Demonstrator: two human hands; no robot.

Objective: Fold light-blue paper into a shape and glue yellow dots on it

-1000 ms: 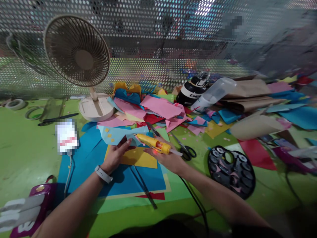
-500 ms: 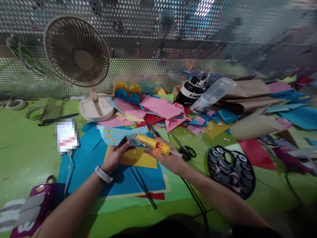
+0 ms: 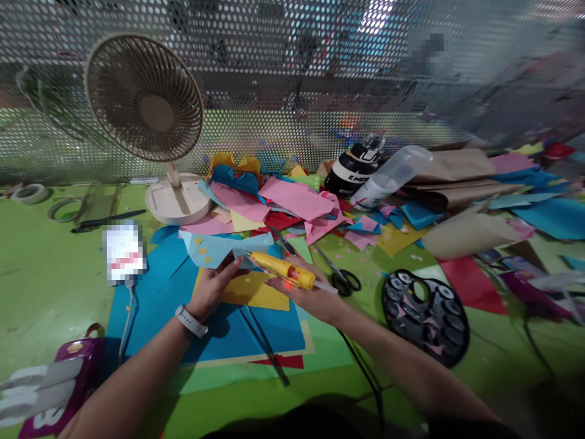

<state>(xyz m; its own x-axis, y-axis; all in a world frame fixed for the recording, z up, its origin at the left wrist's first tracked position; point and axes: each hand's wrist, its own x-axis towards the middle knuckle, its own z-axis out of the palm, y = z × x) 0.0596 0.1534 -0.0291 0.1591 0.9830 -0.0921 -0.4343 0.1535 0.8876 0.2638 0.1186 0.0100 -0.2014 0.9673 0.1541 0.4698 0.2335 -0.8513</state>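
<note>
My right hand (image 3: 308,296) is wrapped round a yellow hot glue gun (image 3: 278,267), with a clear glue stick jutting from its back end and a small red light glowing on it. The gun's nozzle points left, at a light blue sheet of paper (image 3: 212,249) that carries small yellow squares. My left hand (image 3: 212,291) pinches the lower edge of this paper; a small dark patch shows at the fingertips, too unclear to name. Below both hands lie a yellow sheet (image 3: 256,291) and a large blue sheet (image 3: 214,338), with tweezers (image 3: 267,350) on top.
Scissors (image 3: 345,280) and a black palette (image 3: 427,317) lie to the right. Paper scraps (image 3: 297,198), a black bottle (image 3: 350,171) and a clear bottle (image 3: 395,174) are behind. A fan (image 3: 178,198), a phone-like device (image 3: 123,253) and a purple object (image 3: 68,372) stand left.
The glue gun's nozzle has shifted very slightly down. Both hands keep their grips and otherwise look the same; the view has moved a little.
</note>
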